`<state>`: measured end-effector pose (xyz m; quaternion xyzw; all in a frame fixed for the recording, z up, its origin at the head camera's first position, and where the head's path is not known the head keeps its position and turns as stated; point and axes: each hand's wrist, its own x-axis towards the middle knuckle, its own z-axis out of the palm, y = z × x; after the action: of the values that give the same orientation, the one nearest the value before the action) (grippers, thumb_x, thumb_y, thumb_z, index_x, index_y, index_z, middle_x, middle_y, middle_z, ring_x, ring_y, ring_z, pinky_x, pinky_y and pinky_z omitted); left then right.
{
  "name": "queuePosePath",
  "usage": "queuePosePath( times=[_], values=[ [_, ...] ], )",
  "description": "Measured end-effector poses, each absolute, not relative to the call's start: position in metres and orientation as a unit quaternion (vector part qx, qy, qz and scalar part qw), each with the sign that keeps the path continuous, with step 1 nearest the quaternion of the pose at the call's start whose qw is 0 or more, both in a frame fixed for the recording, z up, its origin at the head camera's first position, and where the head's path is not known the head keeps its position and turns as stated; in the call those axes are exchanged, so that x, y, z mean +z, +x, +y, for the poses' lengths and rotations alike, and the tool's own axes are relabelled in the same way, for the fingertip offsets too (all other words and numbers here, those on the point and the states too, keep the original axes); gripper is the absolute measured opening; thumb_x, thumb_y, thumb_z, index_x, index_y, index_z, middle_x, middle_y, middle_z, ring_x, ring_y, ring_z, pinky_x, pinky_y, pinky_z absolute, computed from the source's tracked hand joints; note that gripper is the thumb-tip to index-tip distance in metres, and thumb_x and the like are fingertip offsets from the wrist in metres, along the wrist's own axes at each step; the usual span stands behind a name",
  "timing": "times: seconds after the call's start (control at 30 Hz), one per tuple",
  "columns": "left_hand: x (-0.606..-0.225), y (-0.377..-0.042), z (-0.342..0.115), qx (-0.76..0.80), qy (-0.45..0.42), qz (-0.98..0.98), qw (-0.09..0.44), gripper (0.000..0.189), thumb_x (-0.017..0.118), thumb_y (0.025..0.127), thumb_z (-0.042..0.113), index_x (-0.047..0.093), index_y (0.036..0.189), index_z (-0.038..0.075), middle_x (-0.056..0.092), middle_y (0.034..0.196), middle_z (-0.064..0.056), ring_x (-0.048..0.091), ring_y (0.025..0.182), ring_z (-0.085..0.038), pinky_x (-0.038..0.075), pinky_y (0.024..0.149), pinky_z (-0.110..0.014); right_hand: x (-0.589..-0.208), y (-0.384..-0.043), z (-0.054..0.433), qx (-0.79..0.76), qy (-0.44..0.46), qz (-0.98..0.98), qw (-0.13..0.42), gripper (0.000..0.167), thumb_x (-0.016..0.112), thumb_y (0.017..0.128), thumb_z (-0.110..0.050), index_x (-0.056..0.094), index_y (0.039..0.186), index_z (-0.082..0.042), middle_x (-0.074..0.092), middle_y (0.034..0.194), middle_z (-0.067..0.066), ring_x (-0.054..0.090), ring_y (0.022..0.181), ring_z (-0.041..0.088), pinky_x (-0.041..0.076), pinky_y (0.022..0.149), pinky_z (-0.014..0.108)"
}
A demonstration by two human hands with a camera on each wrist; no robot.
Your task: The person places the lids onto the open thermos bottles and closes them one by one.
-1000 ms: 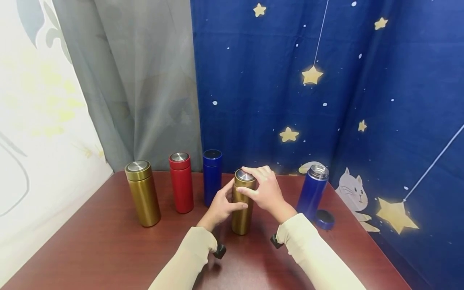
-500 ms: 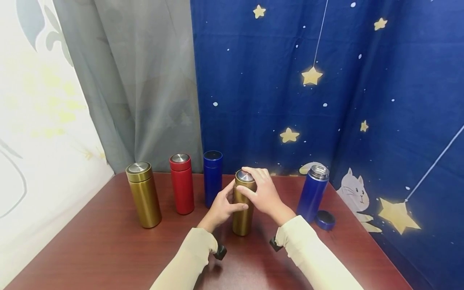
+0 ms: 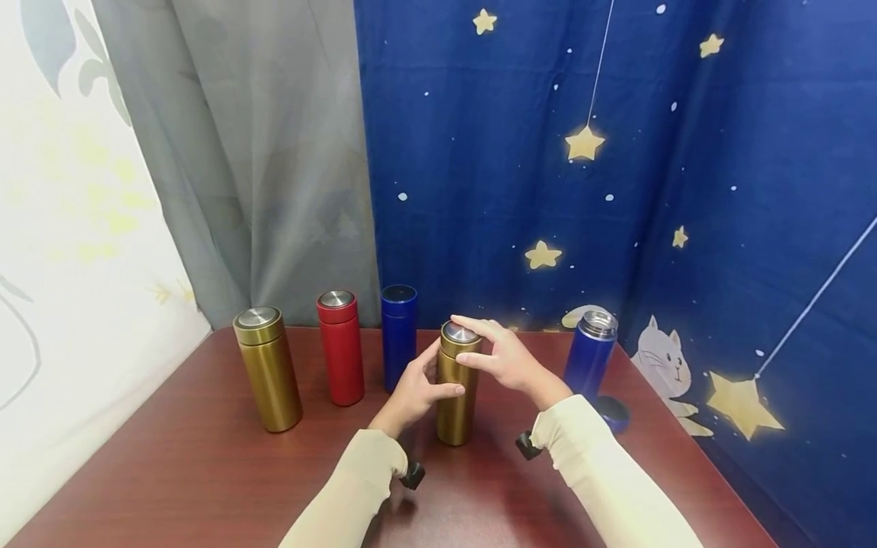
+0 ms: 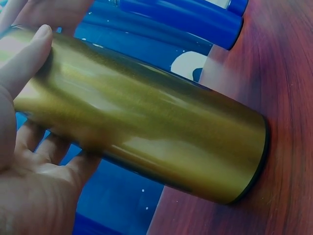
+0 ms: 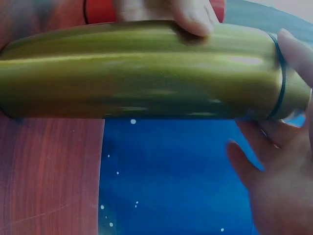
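Note:
A gold thermos bottle (image 3: 455, 411) stands upright on the table in front of me. My left hand (image 3: 413, 390) holds its body, with the thumb across the near side and fingers behind, as the left wrist view also shows. Around the lid (image 3: 462, 332), which has a silver top, my right hand (image 3: 505, 358) has its fingers on the far edge and its thumb on the near side. In the right wrist view, that thumb (image 5: 297, 55) lies by the seam between lid and body. The fingertips on the far side are partly hidden.
To the left stand another gold bottle (image 3: 270, 380), a red bottle (image 3: 342, 358) and a blue bottle (image 3: 400, 342), all lidded. At right, an uncapped blue bottle (image 3: 589, 358) stands beside its loose lid (image 3: 612, 413), partly behind my right sleeve (image 3: 596, 457). Curtains (image 3: 493, 190) hang behind the table (image 3: 171, 464).
My right hand has turned about the lid, its thumb sliding rightward and its wrist swinging out to the right. The left hand and gold bottle keep their places.

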<state>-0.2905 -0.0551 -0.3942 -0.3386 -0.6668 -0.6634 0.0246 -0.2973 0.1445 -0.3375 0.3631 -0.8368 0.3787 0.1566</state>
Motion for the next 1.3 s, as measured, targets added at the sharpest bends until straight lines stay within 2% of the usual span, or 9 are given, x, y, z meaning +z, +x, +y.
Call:
queuePosePath(
  times=[0.13,0.3,0.53,0.67,0.93,1.1,1.3],
  values=[
    [-0.394,-0.29,-0.055,-0.662,-0.336,-0.669,0.033,0.088,0.074,0.08,-0.007,0.026,0.153,0.004,0.048,0.143,-0.018,0.055,0.121,-0.033,0.046,0.099,-0.046,-0.34,-0.296,0.139,0.344,0.324,-0.854,0.218,0.059,0.079,0.082,-0.031,0.059,0.136,-0.02,0.065,0.113,0.003,0.051,0.102,0.019,0.048,0.084,0.043],
    [-0.393,-0.287,-0.054,-0.657,-0.327,-0.678,0.036,0.088,0.075,0.081,-0.005,0.026,0.153,0.005,0.047,0.144,-0.017,0.055,0.121,-0.032,0.045,0.099,-0.048,-0.344,-0.291,0.135,0.331,0.297,-0.856,0.262,0.058,0.081,0.079,-0.034,0.063,0.132,-0.021,0.063,0.101,0.003,0.049,0.095,0.016,0.048,0.077,0.04],
    [-0.394,-0.284,-0.052,-0.645,-0.338,-0.682,0.074,0.087,0.076,0.079,-0.006,0.027,0.151,-0.001,0.048,0.143,-0.019,0.057,0.119,-0.032,0.046,0.098,-0.048,-0.35,-0.286,0.129,0.325,0.283,-0.846,0.313,0.056,0.081,0.078,-0.034,0.065,0.129,-0.018,0.07,0.107,0.003,0.047,0.091,0.016,0.045,0.071,0.035],
    [-0.393,-0.282,-0.049,-0.646,-0.34,-0.677,0.099,0.087,0.076,0.078,-0.008,0.029,0.15,-0.002,0.048,0.141,-0.02,0.057,0.119,-0.033,0.046,0.098,-0.049,-0.353,-0.286,0.125,0.319,0.275,-0.836,0.352,0.055,0.082,0.077,-0.036,0.067,0.126,-0.018,0.071,0.106,0.002,0.046,0.086,0.017,0.042,0.067,0.034],
    [-0.393,-0.28,-0.045,-0.639,-0.323,-0.684,0.139,0.088,0.08,0.075,-0.007,0.031,0.148,-0.005,0.05,0.138,-0.024,0.058,0.117,-0.036,0.046,0.097,-0.048,-0.358,-0.289,0.118,0.313,0.258,-0.819,0.405,0.051,0.082,0.075,-0.037,0.07,0.12,-0.015,0.072,0.106,0.003,0.049,0.087,0.021,0.043,0.072,0.037],
    [-0.395,-0.282,-0.043,-0.636,-0.315,-0.685,0.163,0.087,0.081,0.074,-0.005,0.032,0.147,-0.008,0.048,0.139,-0.026,0.057,0.117,-0.037,0.045,0.098,-0.048,-0.362,-0.292,0.115,0.321,0.247,-0.816,0.413,0.052,0.082,0.076,-0.036,0.069,0.121,-0.014,0.071,0.104,0.006,0.05,0.087,0.023,0.042,0.075,0.04],
    [-0.398,-0.291,-0.043,-0.635,-0.307,-0.687,0.176,0.087,0.081,0.075,-0.004,0.032,0.147,-0.007,0.045,0.142,-0.024,0.054,0.122,-0.034,0.042,0.101,-0.045,-0.366,-0.296,0.109,0.342,0.208,-0.827,0.396,0.055,0.079,0.08,-0.039,0.064,0.128,-0.017,0.07,0.114,0.006,0.049,0.088,0.021,0.046,0.071,0.038]
  ],
)
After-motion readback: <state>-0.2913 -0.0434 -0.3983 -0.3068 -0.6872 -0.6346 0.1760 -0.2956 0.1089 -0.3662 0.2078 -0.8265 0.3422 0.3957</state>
